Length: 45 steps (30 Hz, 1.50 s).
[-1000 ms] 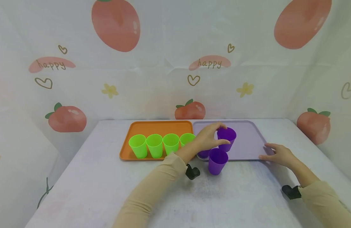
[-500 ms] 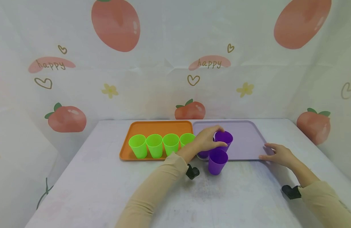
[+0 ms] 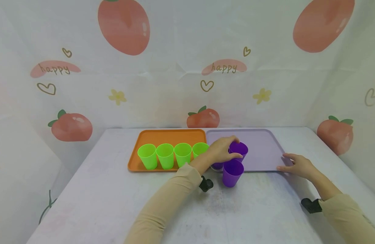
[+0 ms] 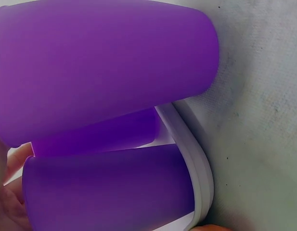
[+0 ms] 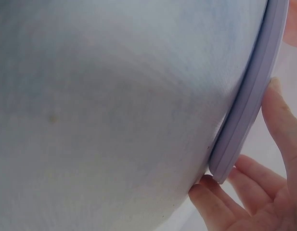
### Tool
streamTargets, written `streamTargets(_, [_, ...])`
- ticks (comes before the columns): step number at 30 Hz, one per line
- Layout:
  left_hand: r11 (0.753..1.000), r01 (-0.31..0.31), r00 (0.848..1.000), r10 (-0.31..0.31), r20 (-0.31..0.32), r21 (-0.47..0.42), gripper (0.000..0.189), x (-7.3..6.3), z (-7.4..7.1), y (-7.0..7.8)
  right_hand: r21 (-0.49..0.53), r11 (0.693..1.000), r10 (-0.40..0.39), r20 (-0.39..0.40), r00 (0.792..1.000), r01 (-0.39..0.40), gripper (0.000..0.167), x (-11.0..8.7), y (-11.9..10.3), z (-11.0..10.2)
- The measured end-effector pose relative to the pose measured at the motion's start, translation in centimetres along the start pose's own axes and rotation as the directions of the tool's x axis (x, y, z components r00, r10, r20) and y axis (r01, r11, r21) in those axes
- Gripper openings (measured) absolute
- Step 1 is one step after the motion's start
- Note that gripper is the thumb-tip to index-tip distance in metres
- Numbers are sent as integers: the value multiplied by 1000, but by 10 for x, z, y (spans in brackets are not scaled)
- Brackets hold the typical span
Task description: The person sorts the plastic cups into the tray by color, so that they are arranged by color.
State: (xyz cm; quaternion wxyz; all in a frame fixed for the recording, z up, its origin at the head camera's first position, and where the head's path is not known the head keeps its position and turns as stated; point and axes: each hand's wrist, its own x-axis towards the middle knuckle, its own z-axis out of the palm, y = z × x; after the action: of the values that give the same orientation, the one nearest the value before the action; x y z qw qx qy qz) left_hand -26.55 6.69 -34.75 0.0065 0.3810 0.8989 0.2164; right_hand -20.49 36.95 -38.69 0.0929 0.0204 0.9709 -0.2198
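My left hand (image 3: 221, 149) holds a purple cup (image 3: 238, 148) upright on the lilac tray (image 3: 260, 135), thumb and fingers at opposite sides of its rim. A second purple cup (image 4: 109, 187) stands on the tray by its front left corner, mostly hidden behind the hand in the head view. On the table in front of the tray stands another purple cup (image 3: 232, 173), large in the left wrist view. My right hand (image 3: 300, 166) touches the tray's front right corner, thumb and fingers fairly straight along the rim in the right wrist view.
An orange tray (image 3: 163, 135) adjoins the lilac one on the left, bearing a row of several green cups (image 3: 165, 156) near its front edge. The white table (image 3: 114, 203) stretches in front of both trays. A patterned cloth (image 3: 175, 84) hangs behind.
My left hand has moved the purple cup slightly left and down onto the lilac tray, mostly in the first half second. The right hand has stayed at the tray's corner.
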Motion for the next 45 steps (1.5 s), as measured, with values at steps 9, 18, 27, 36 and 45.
streamTargets(9, [1000,4,1000,-5,5,19,51,1,0,-1,2,1000,-1,8,1000,1,91,-1,-2,-1])
streamTargets(18, [1000,11,1000,-11,13,7,56,0,-5,1,1,1000,6,6,1000,-6,92,-1,-3,-1])
streamTargets(27, [1000,-7,1000,6,-25,-24,55,-11,-17,4,0,1000,-6,4,1000,6,93,-1,-2,-1])
streamTargets(36, [993,-75,996,70,-61,-91,52,-36,-25,4,-10,1000,-11,-1,1000,11,90,-2,-2,-1])
streamTargets(45, [986,-125,991,119,-61,-111,52,-63,-25,8,-15,1000,-9,-5,1000,9,89,-1,-2,-1])
